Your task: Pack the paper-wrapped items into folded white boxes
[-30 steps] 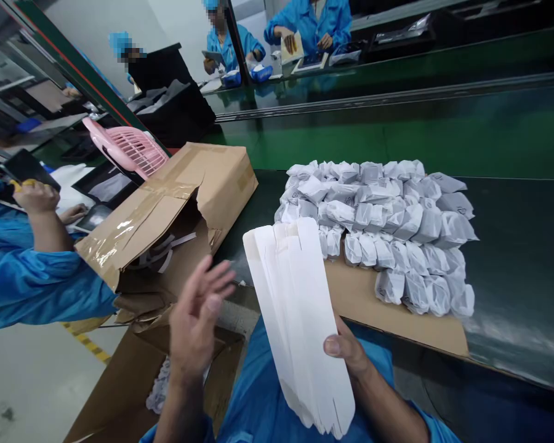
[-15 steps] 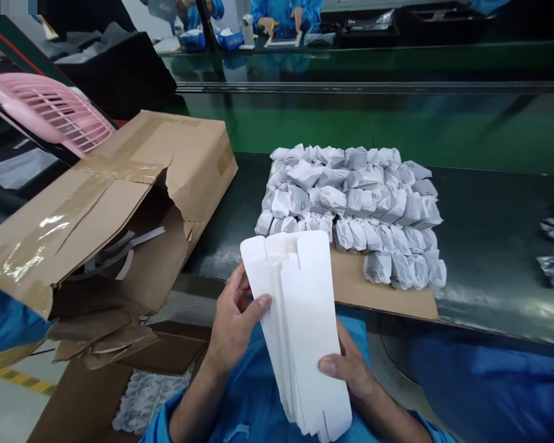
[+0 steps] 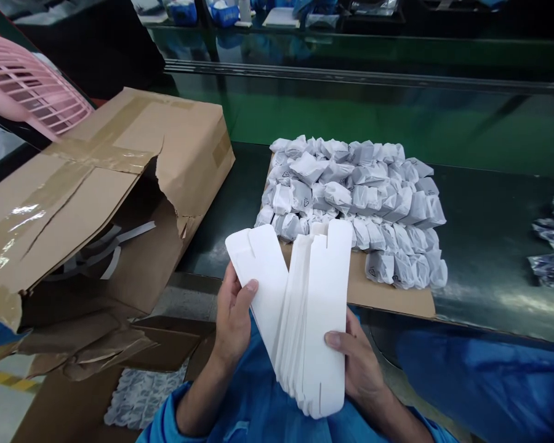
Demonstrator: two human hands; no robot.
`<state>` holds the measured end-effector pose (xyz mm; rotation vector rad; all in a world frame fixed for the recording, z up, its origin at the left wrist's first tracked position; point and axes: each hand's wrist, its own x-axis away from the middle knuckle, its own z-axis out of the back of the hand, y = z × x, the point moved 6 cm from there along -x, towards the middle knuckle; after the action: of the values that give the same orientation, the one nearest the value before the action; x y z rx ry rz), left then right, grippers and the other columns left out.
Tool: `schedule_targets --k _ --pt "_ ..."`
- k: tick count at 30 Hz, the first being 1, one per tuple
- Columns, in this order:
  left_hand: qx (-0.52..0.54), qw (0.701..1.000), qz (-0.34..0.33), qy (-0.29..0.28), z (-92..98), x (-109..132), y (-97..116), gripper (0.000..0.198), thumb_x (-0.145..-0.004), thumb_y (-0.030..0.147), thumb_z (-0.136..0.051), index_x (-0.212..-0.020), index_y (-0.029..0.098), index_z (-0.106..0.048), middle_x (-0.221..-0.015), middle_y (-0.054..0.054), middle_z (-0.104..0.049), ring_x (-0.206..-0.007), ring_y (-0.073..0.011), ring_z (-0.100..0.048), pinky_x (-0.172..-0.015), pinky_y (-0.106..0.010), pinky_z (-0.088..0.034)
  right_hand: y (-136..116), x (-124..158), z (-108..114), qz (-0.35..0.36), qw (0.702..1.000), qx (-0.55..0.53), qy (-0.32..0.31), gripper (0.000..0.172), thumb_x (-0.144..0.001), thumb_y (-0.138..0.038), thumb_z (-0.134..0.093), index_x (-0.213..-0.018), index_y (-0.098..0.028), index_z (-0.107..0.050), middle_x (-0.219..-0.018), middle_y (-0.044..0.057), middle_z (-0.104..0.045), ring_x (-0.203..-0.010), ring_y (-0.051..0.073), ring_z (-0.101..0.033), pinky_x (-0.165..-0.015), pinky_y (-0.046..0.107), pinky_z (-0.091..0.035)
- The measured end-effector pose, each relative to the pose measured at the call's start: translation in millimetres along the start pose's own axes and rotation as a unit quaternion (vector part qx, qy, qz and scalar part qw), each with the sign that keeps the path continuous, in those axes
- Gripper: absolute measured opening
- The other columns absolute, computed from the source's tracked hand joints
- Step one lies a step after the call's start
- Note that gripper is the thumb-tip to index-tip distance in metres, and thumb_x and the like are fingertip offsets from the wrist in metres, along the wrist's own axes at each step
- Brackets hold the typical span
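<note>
The left hand [image 3: 235, 317] and right hand [image 3: 360, 360] pinch opposite sides of fanned white cards [image 3: 300, 320], held at twelve o'clock, with wrapped packets [image 3: 351, 197] beyond at one o'clock and a torn cardboard box [image 3: 104, 191] at eleven.

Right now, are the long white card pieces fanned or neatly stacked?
Fanned: the left hand holds one piece angled away from the bunch in the right hand.

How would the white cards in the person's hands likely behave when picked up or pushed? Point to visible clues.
The white cards seem fairly stiff, since they extend straight above the left hand and right hand without drooping. They are probably light for their size, being flat and thin. Pushed, they might slide apart, as they are fanned out.
</note>
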<state>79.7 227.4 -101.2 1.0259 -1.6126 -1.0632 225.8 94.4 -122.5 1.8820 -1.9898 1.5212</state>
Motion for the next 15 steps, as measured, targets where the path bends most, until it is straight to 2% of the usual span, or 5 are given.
schedule_targets --k 4,6,8,12,15 --pt "0.016 0.999 -0.028 0.041 6.6 -12 10 0.053 -0.085 0.040 -0.067 -0.136 0.026 -0.057 -0.125 -0.004 -0.069 -0.108 -0.0228 -0.066 -0.084 -0.027 -0.055 -16 -1 13 0.018 0.998 0.008 0.065 0.053 -0.054 -0.030 -0.085 -0.103 -0.023 -0.064 -0.095 0.006 -0.076 -0.083 0.028 -0.070 -0.073 0.041 -0.057" --pt "0.025 0.999 -0.016 0.036 7.9 -16 14 0.055 -0.083 0.043 -0.068 -0.135 0.026 -0.057 -0.119 -0.005 -0.071 -0.096 -0.0215 -0.069 -0.071 -0.026 -0.056 -22 1 11 0.011 0.999 0.013 0.034 0.053 -0.055 -0.032 -0.084 -0.103 -0.023 -0.064 -0.095 0.007 -0.076 -0.081 0.030 -0.071 -0.071 0.043 -0.057" --pt "0.024 0.999 -0.010 0.026 6.4 -16 17 0.057 -0.082 0.046 -0.069 -0.134 0.024 -0.057 -0.115 -0.006 -0.071 -0.091 -0.0221 -0.069 -0.066 -0.026 -0.055 -24 5 2 -0.001 1.000 0.022 -0.019 0.055 -0.057 -0.035 -0.083 -0.107 -0.021 -0.065 -0.096 0.009 -0.076 -0.080 0.030 -0.071 -0.070 0.043 -0.058" --pt "0.021 1.000 -0.011 0.011 -0.5 -5 16 0.060 -0.082 0.044 -0.070 -0.136 0.023 -0.053 -0.128 -0.009 -0.067 -0.110 -0.0274 -0.066 -0.086 -0.035 -0.057 -21 12 -23 0.001 0.992 0.069 -0.102 0.057 -0.065 -0.035 -0.083 -0.116 -0.022 -0.064 -0.103 0.008 -0.075 -0.085 0.026 -0.071 -0.070 0.035 -0.057" --pt "0.009 1.000 0.020 0.010 -1.4 4 4 0.067 -0.081 0.044 -0.072 -0.140 0.026 -0.046 -0.133 -0.009 -0.064 -0.115 -0.0286 -0.064 -0.092 -0.038 -0.056 -12 10 -32 0.004 0.988 0.108 -0.114 0.058 -0.073 -0.034 -0.081 -0.127 -0.025 -0.059 -0.112 0.007 -0.073 -0.090 0.022 -0.070 -0.077 0.034 -0.057"
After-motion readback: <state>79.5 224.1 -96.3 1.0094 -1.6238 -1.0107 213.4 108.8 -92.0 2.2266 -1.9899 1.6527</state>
